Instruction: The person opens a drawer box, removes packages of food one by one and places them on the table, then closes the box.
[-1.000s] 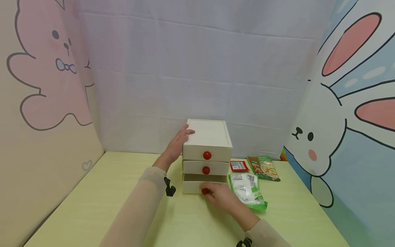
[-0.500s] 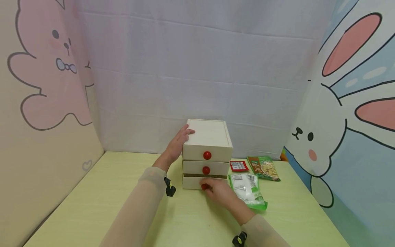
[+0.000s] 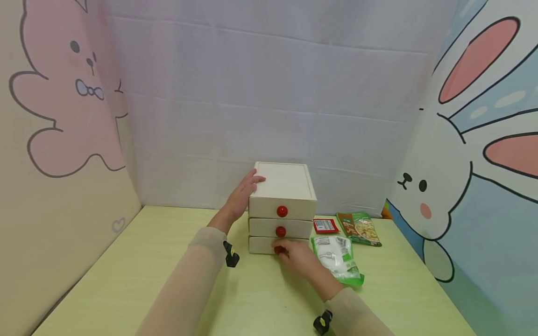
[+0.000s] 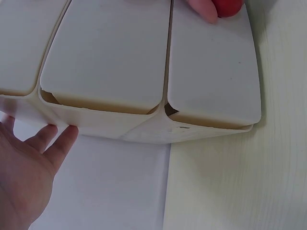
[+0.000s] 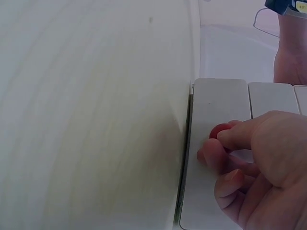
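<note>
A white drawer cabinet (image 3: pixel 286 182) with three drawers and round red knobs stands at the back of the table. My left hand (image 3: pixel 240 198) rests against its left side, fingers reaching over the top edge; in the left wrist view the left hand (image 4: pixel 29 167) touches the side wall with spread fingers. My right hand (image 3: pixel 300 259) pinches the red knob (image 3: pixel 279 250) of the bottom drawer (image 3: pixel 260 245). In the right wrist view, thumb and fingers of the right hand (image 5: pixel 268 158) are around that knob (image 5: pixel 219 129). All three drawers sit in the cabinet, the bottom one nearly flush.
Right of the cabinet lie a white and green packet (image 3: pixel 336 259), a small red packet (image 3: pixel 325 226) and a green and brown food packet (image 3: pixel 360 228). A white cloth (image 3: pixel 269 93) hangs behind. Panels with cartoon animals flank the pale table (image 3: pixel 126 280).
The bottom drawer has slid back into the cabinet, pushed by my right hand at its knob. My left hand has stayed on the cabinet's side.
</note>
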`<state>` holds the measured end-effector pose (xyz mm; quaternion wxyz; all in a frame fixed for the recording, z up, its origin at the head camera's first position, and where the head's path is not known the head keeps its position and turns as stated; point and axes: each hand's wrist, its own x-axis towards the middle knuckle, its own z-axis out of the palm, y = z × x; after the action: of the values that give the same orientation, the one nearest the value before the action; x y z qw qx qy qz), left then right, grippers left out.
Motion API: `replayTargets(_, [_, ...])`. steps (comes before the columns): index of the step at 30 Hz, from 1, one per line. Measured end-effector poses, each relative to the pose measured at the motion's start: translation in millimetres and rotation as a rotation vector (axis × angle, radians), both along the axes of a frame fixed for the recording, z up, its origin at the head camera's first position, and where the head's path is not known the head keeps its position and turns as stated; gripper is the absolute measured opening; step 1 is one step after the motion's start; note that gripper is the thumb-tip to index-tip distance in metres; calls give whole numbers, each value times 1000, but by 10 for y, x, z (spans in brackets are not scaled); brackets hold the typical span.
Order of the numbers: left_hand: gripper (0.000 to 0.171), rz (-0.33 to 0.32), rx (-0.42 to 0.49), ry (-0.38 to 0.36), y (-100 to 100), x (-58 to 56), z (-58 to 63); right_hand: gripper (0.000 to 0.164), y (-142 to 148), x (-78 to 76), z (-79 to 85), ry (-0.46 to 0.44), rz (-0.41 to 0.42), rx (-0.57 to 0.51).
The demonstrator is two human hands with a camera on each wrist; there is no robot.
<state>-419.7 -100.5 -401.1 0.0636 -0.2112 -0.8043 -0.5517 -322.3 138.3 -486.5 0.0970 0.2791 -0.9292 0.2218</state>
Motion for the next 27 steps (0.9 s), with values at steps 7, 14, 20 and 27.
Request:
replayTargets(7, [54, 6, -15, -11, -14, -12, -9, 27, -17, -34, -2, -42, -25, -7])
replayTargets(14, [54, -11, -21, -1, -8, 2, 6, 28, 3, -35, -15, -70, -34, -9])
replayTargets(20, [54, -15, -53, 4, 9, 15, 39, 29, 50, -21, 0, -87, -10, -21])
replayTargets(27, [56, 21, -75, 69, -41, 57, 55, 38, 117, 70, 117, -136, 25, 21])
